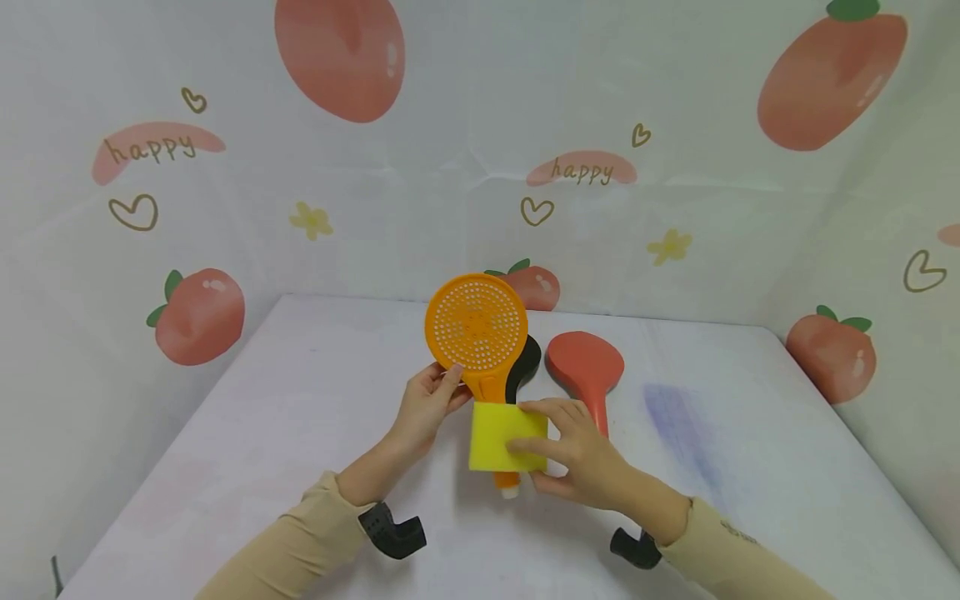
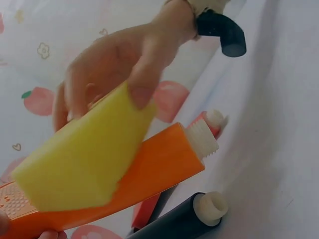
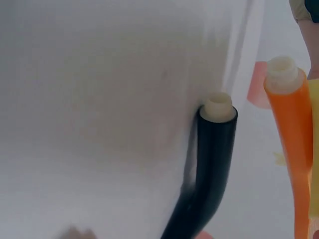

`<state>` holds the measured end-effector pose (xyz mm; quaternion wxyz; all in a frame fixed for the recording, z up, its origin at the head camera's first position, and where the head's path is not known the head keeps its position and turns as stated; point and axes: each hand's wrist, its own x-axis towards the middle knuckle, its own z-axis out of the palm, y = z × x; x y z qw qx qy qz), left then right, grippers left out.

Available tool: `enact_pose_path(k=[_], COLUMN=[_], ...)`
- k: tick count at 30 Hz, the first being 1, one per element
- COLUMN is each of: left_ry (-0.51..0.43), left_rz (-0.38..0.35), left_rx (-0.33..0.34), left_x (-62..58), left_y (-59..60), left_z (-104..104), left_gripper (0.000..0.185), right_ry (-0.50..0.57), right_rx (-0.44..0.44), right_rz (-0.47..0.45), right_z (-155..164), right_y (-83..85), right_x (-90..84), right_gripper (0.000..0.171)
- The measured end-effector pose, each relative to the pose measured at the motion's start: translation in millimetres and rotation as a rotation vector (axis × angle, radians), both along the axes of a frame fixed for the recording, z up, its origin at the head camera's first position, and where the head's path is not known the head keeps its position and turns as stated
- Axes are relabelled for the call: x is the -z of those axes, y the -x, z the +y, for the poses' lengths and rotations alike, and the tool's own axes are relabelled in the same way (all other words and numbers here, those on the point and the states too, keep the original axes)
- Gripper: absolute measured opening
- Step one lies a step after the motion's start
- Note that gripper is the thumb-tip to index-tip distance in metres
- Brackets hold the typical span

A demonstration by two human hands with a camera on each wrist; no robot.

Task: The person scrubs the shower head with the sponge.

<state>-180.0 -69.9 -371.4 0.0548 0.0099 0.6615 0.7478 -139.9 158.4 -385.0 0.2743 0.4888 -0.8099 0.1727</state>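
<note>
My left hand (image 1: pixel 423 412) holds an orange shower head (image 1: pixel 477 323) by its neck, its round perforated face towards me, raised above the table. Between the thumb and fingers of my right hand (image 1: pixel 581 458) is a yellow sponge (image 1: pixel 491 437), laid across the shower head's handle. In the left wrist view, the sponge (image 2: pixel 89 154) covers much of the orange handle (image 2: pixel 164 157), whose white threaded end (image 2: pixel 202 139) sticks out. The right wrist view catches only the sponge's edge (image 3: pixel 315 149) beside the orange handle (image 3: pixel 294 119).
A black shower head (image 1: pixel 528 360) lies on the white table (image 1: pixel 337 350), partly hidden behind the orange one. To its right lies a red shower head (image 1: pixel 587 362), its handle partly behind my right hand. A fruit-patterned cloth (image 1: pixel 465 192) hangs behind the table.
</note>
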Motion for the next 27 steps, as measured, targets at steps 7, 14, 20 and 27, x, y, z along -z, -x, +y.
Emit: enact_pose_path(k=[7,14,20,27], left_ry=[-0.007,-0.069,-0.09,-0.091], left_rz=[-0.011,-0.019,-0.048,-0.068], left_rx=[-0.012,-0.074,-0.062,-0.01], left_x=[0.2,-1.9,-0.5,-1.1], left_y=[0.6,3.4,3.6,0.1], left_z=[-1,-8,-7,-3], left_gripper=[0.038,0.035,0.036,0.037], right_ry=[-0.043,-0.082,0.019,0.143], right_rx=[-0.004,-0.076,0.003,0.09], right_rz=[-0.03,-0.059,-0.041,-0.13], right_z=[-2,11,15,13], right_y=[-3.7,-11.2,2.6,14.1], right_x=[-0.9,-2.0,-3.2,-4.8], right_gripper=[0.044,0.043,0.023,0.041])
